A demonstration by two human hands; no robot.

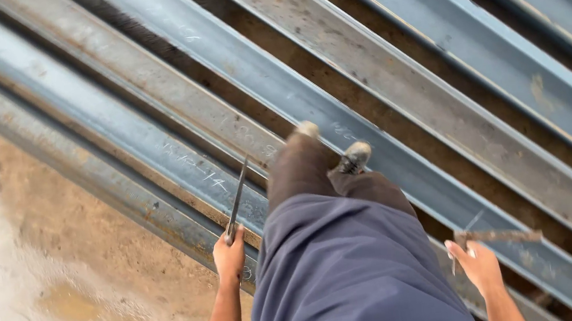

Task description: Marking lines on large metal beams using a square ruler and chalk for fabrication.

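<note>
At the far left a pale, dusty concrete floor (30,290) is seen, stained brown and yellowish in patches and rough in texture. Beside it, long steel beams (152,149) are laid side by side, running diagonally from the upper left to the lower right; their flanges are grey-blue and matt, marked with rust and dirt, and faint white chalk scribbles are seen on the flange near the middle of the view. Just right of the floor's edge, the left hand (229,252) is closed around the lower end of a thin dark metal rod (237,196), which is held slanting upward over the chalked beam; whether its tip touches the steel cannot be told. Toward the centre, dark brown trouser legs and blue-grey cloth are seen from above, and two worn, dusty shoes (353,157) are planted on a beam flange. Between the beams, brown, earthy gaps are shown. Further right, the right hand (478,264) is half open, its fingers loosely curled under a rusty, rough, short bar (506,234) that is pinched near one end and held roughly level above a beam; a thin wire-like piece seems to hang from it, though this is blurred. At the far right, more grey-blue beams (508,58) are laid parallel.
</note>
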